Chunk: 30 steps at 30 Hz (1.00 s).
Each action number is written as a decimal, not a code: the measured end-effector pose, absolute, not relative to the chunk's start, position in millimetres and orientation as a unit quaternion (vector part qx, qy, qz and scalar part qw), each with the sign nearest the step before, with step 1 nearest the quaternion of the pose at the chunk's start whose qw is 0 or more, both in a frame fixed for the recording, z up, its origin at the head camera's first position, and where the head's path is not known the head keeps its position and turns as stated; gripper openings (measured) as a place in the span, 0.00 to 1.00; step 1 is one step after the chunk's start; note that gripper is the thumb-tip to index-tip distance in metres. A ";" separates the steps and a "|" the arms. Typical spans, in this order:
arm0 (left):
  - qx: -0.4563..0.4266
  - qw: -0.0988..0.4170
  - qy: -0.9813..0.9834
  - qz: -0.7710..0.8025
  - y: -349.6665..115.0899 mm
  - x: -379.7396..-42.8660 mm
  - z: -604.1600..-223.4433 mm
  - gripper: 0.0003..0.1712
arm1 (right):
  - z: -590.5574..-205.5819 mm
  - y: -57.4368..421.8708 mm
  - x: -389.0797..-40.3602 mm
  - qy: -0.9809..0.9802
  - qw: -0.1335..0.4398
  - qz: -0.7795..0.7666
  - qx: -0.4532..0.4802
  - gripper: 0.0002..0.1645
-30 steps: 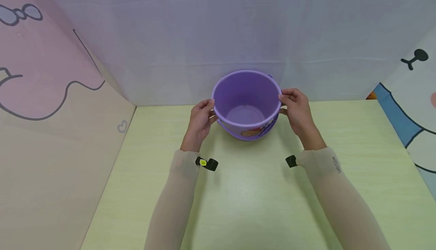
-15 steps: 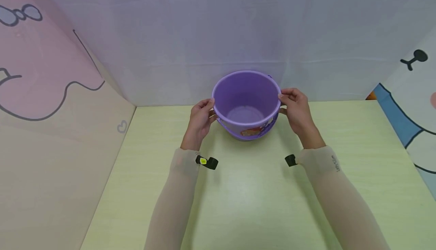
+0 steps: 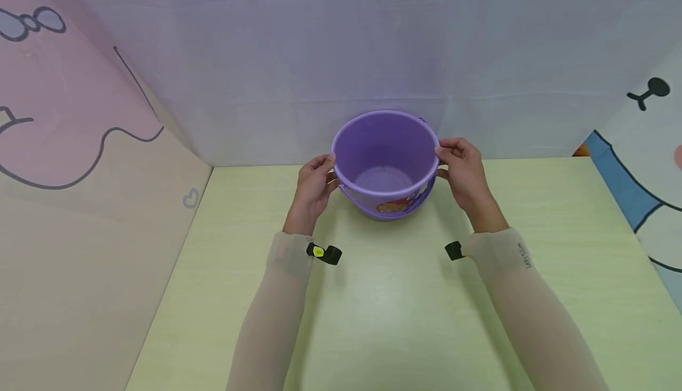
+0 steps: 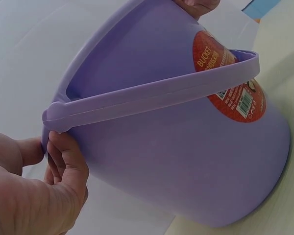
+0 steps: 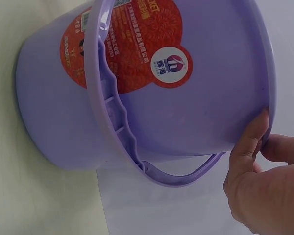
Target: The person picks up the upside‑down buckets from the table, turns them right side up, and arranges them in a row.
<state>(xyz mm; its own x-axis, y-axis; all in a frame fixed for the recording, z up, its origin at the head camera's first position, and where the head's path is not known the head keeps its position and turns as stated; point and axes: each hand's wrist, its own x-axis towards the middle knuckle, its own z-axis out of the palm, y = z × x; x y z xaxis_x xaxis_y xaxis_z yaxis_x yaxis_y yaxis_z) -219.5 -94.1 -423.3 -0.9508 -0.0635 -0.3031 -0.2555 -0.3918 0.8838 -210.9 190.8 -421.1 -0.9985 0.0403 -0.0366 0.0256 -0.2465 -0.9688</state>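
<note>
A purple plastic bucket point(image 3: 383, 178) stands upright at the back of the table, its open top facing up and nothing visible inside. My left hand point(image 3: 311, 186) pinches the rim on the left side, thumb on the inner edge and fingers outside, just below the handle's pivot. On the opposite side my right hand point(image 3: 465, 175) pinches the rim the same way. The bucket's handle point(image 4: 157, 100) hangs down across its near side. A red label point(image 5: 137, 49) with printed text shows on the outer wall behind the handle.
The pale yellow-green table point(image 3: 383, 314) reaches back to a white cloth backdrop point(image 3: 341, 47). Side panels with cartoon drawings stand at left and right, the left panel point(image 3: 106, 231) meeting the table's edge. Both wrists carry small black cameras.
</note>
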 end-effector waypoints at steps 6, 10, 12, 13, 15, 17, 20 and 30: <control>-0.147 0.059 0.547 0.822 -94.0 -219.9 -423.1 0.23 | -421.1 190.9 -209.9 -0.615 0.004 0.788 -0.028 0.04; -0.152 0.058 0.549 0.820 -93.4 -219.9 -422.7 0.22 | -421.8 190.4 -209.7 -0.619 0.010 0.785 -0.029 0.05; -0.156 0.057 0.549 0.819 -92.8 -219.6 -422.2 0.21 | -422.2 190.1 -209.6 -0.623 0.014 0.782 -0.031 0.06; -0.157 0.057 0.549 0.819 -92.4 -219.5 -421.8 0.20 | -422.6 190.1 -209.5 -0.627 0.016 0.778 -0.032 0.07; -0.160 0.058 0.548 0.819 -91.7 -219.3 -421.3 0.19 | -423.1 190.2 -209.3 -0.634 0.019 0.772 -0.034 0.09; -0.161 0.060 0.546 0.820 -91.4 -219.2 -420.9 0.18 | -423.5 190.6 -208.9 -0.640 0.018 0.767 -0.035 0.13; -0.161 0.062 0.541 0.823 -91.9 -219.4 -421.8 0.15 | -424.0 191.7 -208.6 -0.647 0.009 0.762 -0.036 0.19; -0.147 0.086 0.539 0.825 -97.5 -216.3 -436.5 0.10 | -434.9 203.5 -205.2 -0.684 -0.027 0.728 -0.033 0.21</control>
